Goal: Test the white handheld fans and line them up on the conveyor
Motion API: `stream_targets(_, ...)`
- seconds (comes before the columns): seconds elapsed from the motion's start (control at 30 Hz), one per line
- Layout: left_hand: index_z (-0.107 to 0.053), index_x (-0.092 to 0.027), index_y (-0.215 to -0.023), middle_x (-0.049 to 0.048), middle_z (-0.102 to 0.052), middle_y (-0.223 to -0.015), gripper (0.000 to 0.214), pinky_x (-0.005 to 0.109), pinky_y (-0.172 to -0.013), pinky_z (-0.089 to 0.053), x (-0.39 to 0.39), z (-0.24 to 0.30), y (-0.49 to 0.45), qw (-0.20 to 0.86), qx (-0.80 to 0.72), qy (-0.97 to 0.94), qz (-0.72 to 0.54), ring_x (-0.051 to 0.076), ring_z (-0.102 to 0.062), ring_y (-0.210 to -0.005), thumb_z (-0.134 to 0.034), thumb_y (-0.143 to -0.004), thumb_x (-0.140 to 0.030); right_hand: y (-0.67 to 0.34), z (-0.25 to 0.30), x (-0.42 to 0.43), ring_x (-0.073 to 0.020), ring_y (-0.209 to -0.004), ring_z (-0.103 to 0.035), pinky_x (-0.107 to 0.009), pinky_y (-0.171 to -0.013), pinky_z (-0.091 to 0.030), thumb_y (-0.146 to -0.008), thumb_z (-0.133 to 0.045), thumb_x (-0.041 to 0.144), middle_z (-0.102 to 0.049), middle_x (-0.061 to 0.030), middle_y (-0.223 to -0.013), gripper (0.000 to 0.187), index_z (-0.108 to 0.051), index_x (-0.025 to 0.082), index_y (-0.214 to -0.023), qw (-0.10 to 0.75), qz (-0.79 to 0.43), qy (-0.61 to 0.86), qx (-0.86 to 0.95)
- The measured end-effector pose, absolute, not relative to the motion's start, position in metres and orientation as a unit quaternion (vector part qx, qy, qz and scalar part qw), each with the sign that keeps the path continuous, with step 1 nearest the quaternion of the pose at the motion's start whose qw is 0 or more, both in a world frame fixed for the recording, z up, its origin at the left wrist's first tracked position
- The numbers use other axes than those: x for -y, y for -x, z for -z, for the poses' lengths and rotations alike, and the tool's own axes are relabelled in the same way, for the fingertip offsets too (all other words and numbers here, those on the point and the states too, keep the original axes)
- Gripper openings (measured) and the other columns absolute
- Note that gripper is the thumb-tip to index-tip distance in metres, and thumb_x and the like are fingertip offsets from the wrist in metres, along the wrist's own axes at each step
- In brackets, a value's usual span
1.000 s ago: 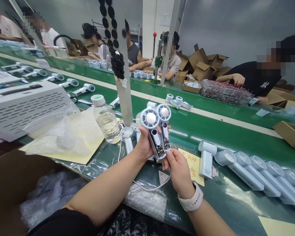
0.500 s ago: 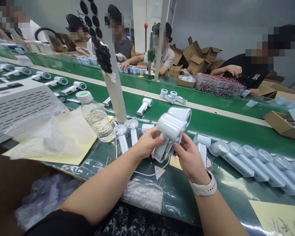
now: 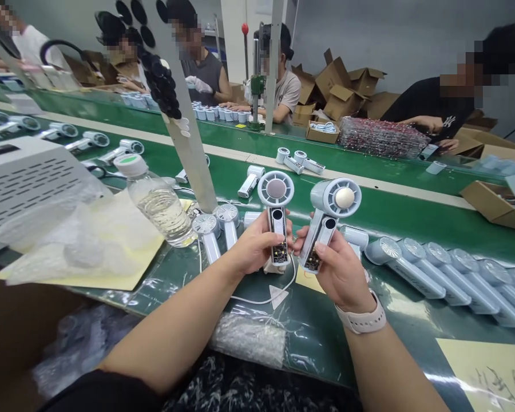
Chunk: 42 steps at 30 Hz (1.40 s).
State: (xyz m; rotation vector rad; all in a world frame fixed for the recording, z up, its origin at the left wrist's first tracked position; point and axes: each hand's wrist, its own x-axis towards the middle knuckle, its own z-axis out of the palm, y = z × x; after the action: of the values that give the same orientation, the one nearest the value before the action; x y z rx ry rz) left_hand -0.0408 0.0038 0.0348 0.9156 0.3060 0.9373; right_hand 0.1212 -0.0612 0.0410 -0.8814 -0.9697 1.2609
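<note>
My left hand (image 3: 253,249) grips the handle of a pale blue handheld fan (image 3: 276,197), upright, its round head facing me and its circuit board bare. My right hand (image 3: 341,269) holds a second fan (image 3: 335,200) of the same kind, tilted a little to the right, a white disc at its centre. The two fans are apart, side by side above the green bench (image 3: 395,320). A white cable (image 3: 264,298) loops below my left hand. A pale watch strap (image 3: 363,319) is on my right wrist.
A row of finished fans (image 3: 446,277) lies to the right, two more (image 3: 217,229) lie left of my hands. A water bottle (image 3: 157,200), plastic bags on yellow paper (image 3: 90,240), a slanted post (image 3: 189,143) and a white perforated box (image 3: 26,183) stand left. Several people work across the conveyor (image 3: 369,200).
One second ago my left hand held both fans together. They were turned over, then split: now each hand holds one, facing me.
</note>
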Motion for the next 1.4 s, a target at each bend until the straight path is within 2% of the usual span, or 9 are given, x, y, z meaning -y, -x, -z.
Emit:
stream_targets(0.1,-0.058,-0.021,-0.106,-0.0025,-0.062,-0.086,0.045,0.029,-0.062,-0.051,-0.004,-0.035,0.042,0.778,-0.144,-0.435,-0.431,0.013,-0.062,-0.069,-0.08,-0.067,-0.018,-0.121,-0.043,0.063,-0.0197,-0.075,-0.064,-0.04,-0.072,-0.059,-0.072,-0.082,0.047,-0.068,-0.0021,-0.092,0.037,-0.062,0.028,-0.097,0.601,-0.566,0.373,0.423)
stream_targets(0.33,-0.054,-0.024,-0.117,-0.0021,-0.06,-0.089,0.054,0.033,-0.063,-0.057,0.002,-0.039,0.043,0.788,-0.116,-0.437,-0.417,0.015,-0.064,-0.07,-0.084,-0.072,-0.028,-0.121,-0.048,0.066,-0.0189,-0.077,-0.064,-0.036,-0.069,-0.058,-0.07,-0.085,0.047,-0.071,-0.0037,-0.096,0.037,-0.069,0.028,-0.097,0.588,-0.623,0.334,0.393)
stream_targets(0.77,-0.053,-0.022,-0.116,-0.0013,-0.061,-0.09,0.052,0.033,-0.065,-0.058,0.003,-0.041,0.045,0.793,-0.109,-0.436,-0.413,0.015,-0.064,-0.073,-0.083,-0.073,-0.026,-0.12,-0.048,0.067,-0.0172,-0.073,-0.065,-0.034,-0.066,-0.058,-0.073,-0.084,0.043,-0.071,-0.0017,-0.093,0.04,-0.068,0.029,-0.107,0.598,-0.634,0.31,0.381)
stream_targets(0.93,-0.051,-0.022,-0.114,-0.0026,-0.062,-0.085,0.05,0.034,-0.061,-0.059,0.001,-0.038,0.043,0.794,-0.11,-0.437,-0.408,0.016,-0.065,-0.07,-0.08,-0.074,-0.025,-0.121,-0.044,0.064,-0.0159,-0.074,-0.066,-0.031,-0.067,-0.059,-0.075,-0.084,0.035,-0.072,-0.0021,-0.094,0.035,-0.068,0.025,-0.105,0.594,-0.647,0.283,0.386)
stream_targets(1.03,-0.049,-0.022,-0.11,-0.0035,-0.061,-0.08,0.042,0.035,-0.054,-0.058,-0.001,-0.036,0.04,0.794,-0.128,-0.427,-0.412,0.016,-0.064,-0.063,-0.075,-0.078,-0.03,-0.119,-0.038,0.062,-0.0151,-0.073,-0.067,-0.029,-0.064,-0.059,-0.081,-0.079,0.038,-0.073,-0.0015,-0.091,0.033,-0.068,0.025,-0.109,0.602,-0.66,0.273,0.357)
stream_targets(1.13,-0.047,-0.023,-0.103,-0.0048,-0.06,-0.074,0.034,0.035,-0.049,-0.056,-0.002,-0.037,0.038,0.795,-0.135,-0.432,-0.403,0.017,-0.063,-0.057,-0.07,-0.08,-0.031,-0.116,-0.033,0.06,-0.0144,-0.068,-0.066,-0.027,-0.06,-0.059,-0.082,-0.078,0.04,-0.073,-0.0017,-0.087,0.03,-0.069,0.022,-0.104,0.607,-0.662,0.286,0.335)
stream_targets(1.27,-0.048,-0.024,-0.112,-0.0043,-0.061,-0.081,0.044,0.032,-0.054,-0.056,-0.003,-0.038,0.04,0.793,-0.142,-0.422,-0.416,0.015,-0.063,-0.061,-0.074,-0.076,-0.028,-0.116,-0.034,0.061,-0.0146,-0.066,-0.066,-0.028,-0.057,-0.059,-0.08,-0.079,0.04,-0.072,-0.0013,-0.085,0.034,-0.069,0.021,-0.107,0.609,-0.664,0.279,0.331)
stream_targets(1.4,-0.05,-0.022,-0.108,-0.0033,-0.061,-0.081,0.042,0.029,-0.056,-0.053,-0.005,-0.034,0.04,0.778,-0.159,-0.437,-0.423,0.014,-0.062,-0.064,-0.075,-0.076,-0.03,-0.117,-0.037,0.061,-0.0144,-0.064,-0.066,-0.027,-0.055,-0.058,-0.082,-0.077,0.042,-0.071,-0.0012,-0.084,0.033,-0.07,0.021,-0.107,0.602,-0.677,0.255,0.338)
